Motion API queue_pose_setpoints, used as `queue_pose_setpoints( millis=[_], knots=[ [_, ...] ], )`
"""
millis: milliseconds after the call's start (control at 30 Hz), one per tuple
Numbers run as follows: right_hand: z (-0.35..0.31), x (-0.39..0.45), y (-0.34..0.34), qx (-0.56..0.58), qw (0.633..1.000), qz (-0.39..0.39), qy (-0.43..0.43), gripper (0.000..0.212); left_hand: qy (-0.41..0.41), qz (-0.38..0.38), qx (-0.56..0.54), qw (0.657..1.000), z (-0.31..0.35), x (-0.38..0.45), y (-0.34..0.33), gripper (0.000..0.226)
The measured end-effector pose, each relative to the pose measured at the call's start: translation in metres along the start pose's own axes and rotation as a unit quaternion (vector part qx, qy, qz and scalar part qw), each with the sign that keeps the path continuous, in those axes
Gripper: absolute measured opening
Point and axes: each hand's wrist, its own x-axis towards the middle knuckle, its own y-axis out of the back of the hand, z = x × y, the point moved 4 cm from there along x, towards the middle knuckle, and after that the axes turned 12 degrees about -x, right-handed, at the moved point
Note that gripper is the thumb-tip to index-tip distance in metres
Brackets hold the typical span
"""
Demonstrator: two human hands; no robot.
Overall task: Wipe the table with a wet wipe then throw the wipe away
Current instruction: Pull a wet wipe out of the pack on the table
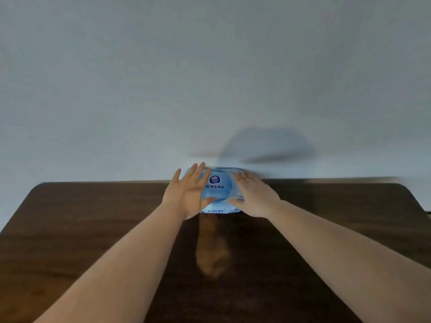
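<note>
Reaching forward from the near edge, two bare forearms stretch across the dark wooden tabletop (93, 217). The left hand (186, 194) is spread wide, fingers straight, its palm and thumb against the left end of a blue wet wipe pack (215, 190). The right hand (253, 197) lies flat and open over the pack's right end, thumb touching its front. The pack sits at the tabletop's far edge, close to the pale wall (210, 66), which is blurred.
</note>
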Motion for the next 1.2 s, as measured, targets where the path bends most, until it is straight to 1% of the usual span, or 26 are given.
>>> queue_pose_setpoints(
  millis=[100,200,333,467,533,567,600,667,700,767,833,900,933,1000,1033,1100,1133,1167,1200],
  knots=[
    [0.004,0.008,-0.013,-0.002,0.999,-0.031,-0.01,0.083,-0.001,-0.021,0.009,1.0,-0.002,0.01,-0.016,0.076],
    [0.007,0.015,-0.026,0.022,0.999,-0.042,-0.018,0.086,0.001,-0.034,0.007,0.999,-0.006,0.019,-0.031,0.076],
    [0.007,0.019,-0.037,0.049,0.998,-0.035,-0.018,0.087,0.002,-0.015,-0.015,1.0,-0.008,0.029,-0.039,0.075],
    [0.008,0.019,-0.043,0.043,0.998,-0.032,-0.015,0.086,-0.025,0.024,-0.025,0.999,-0.008,0.036,-0.038,0.072],
    [0.008,0.02,-0.044,0.041,0.998,-0.033,-0.017,0.085,-0.034,0.022,-0.052,0.998,-0.009,0.037,-0.035,0.071],
    [0.008,0.019,-0.044,0.037,0.999,-0.036,-0.018,0.085,-0.028,0.025,-0.083,0.996,-0.009,0.037,-0.033,0.069],
    [0.007,0.019,-0.045,0.033,0.999,-0.037,-0.018,0.085,-0.018,0.044,-0.125,0.991,-0.009,0.038,-0.029,0.068],
    [0.007,0.018,-0.046,0.024,0.999,-0.043,-0.018,0.085,0.001,0.119,-0.2,0.972,-0.008,0.041,-0.016,0.075],
    [0.007,0.018,-0.046,0.022,0.999,-0.044,-0.019,0.085,0.02,0.139,-0.219,0.965,-0.007,0.043,-0.008,0.073],
    [0.007,0.017,-0.044,0.022,0.999,-0.042,-0.022,0.085,0.083,0.154,-0.24,0.955,-0.01,0.047,0.002,0.055],
    [0.006,0.017,-0.042,0.02,0.999,-0.038,-0.022,0.086,0.144,0.198,-0.248,0.937,-0.013,0.045,0.01,0.041],
    [0.006,0.017,-0.038,0.012,0.999,-0.029,-0.02,0.086,0.198,0.206,-0.253,0.925,-0.015,0.039,0.007,0.041],
    [0.007,0.016,-0.037,0.009,0.999,-0.026,-0.017,0.086,0.207,0.201,-0.263,0.921,-0.015,0.036,0.003,0.044],
    [0.008,0.016,-0.035,0.011,0.999,-0.029,-0.01,0.085,0.185,0.2,-0.319,0.908,-0.014,0.032,-0.008,0.046],
    [0.008,0.016,-0.033,0.012,0.999,-0.033,-0.006,0.085,0.167,0.186,-0.333,0.909,-0.014,0.031,-0.01,0.051],
    [0.01,0.014,-0.028,0.019,0.999,-0.037,-0.002,0.08,0.105,0.167,-0.305,0.932,-0.009,0.032,-0.015,0.074],
    [0.011,0.014,-0.025,0.023,0.999,-0.032,-0.002,0.076,0.075,0.176,-0.279,0.941,-0.007,0.032,-0.018,0.078],
    [0.011,0.014,-0.021,0.028,0.999,-0.022,-0.001,0.071,0.053,0.191,-0.255,0.946,-0.005,0.032,-0.019,0.076],
    [0.011,0.015,-0.018,0.034,0.999,-0.01,-0.001,0.065,0.045,0.204,-0.239,0.948,-0.003,0.032,-0.022,0.069]
  ],
)
